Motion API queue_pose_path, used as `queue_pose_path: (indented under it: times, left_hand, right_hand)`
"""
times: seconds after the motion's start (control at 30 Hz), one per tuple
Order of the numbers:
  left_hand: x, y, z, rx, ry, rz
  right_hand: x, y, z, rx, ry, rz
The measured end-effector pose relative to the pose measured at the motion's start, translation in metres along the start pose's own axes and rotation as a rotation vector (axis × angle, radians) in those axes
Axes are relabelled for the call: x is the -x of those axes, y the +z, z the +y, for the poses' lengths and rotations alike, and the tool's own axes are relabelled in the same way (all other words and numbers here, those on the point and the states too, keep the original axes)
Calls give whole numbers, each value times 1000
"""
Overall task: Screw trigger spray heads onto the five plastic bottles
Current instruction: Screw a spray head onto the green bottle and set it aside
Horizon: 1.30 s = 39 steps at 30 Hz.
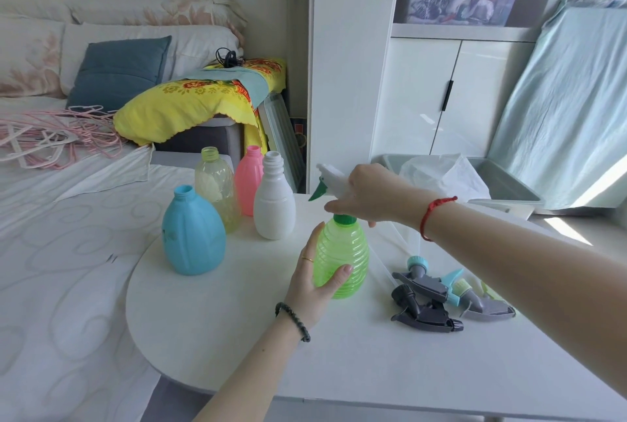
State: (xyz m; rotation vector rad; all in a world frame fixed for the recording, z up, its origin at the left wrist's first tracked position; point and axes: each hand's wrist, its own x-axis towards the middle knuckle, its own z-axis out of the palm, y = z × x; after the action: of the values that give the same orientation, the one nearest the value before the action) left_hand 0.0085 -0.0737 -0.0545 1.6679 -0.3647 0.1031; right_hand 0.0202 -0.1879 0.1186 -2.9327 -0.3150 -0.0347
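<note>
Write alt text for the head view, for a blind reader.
A left hand steadies a green bottle on a white table while the right hand holds a spray head on its neck. Four open bottles stand behind; loose spray heads lie to its right.

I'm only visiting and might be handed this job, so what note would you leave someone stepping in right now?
The left grip holds the green bottle upright on the table.
The right grip holds the white spray head on its neck; the collar sits on, but I can't tell how tightly.
The blue bottle, yellow bottle, pink bottle and white bottle stand behind, necks open.
The spare spray heads lie to the right.
Done: none for sure. Left: finish green, then the other four.
</note>
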Motion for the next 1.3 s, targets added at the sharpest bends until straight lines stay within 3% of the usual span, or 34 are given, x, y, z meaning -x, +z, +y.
queue_pose_path:
  times: [0.17,0.33,0.6,0.73,0.93,1.17,1.3]
  left_hand:
    - [0,1,1,-10,4,5]
    - [0,0,0,-33,16,-2]
    - [-2,0,1,-57,18,-4]
    - [-1,0,4,-40,1,1]
    - [-4,0,-1,-43,15,-6]
    - [-1,0,8,-52,17,4]
    - [-2,0,5,-54,2,15]
  right_hand:
    - [0,2,3,117,29,25]
    - [2,6,8,-261,30,-120]
    - [13,45,19,-554,81,337]
    - [16,63,16,-780,107,426]
    - [22,68,23,-875,26,325]
    - [18,81,10,-927,108,514]
    - [24,79,19,-1014,43,371]
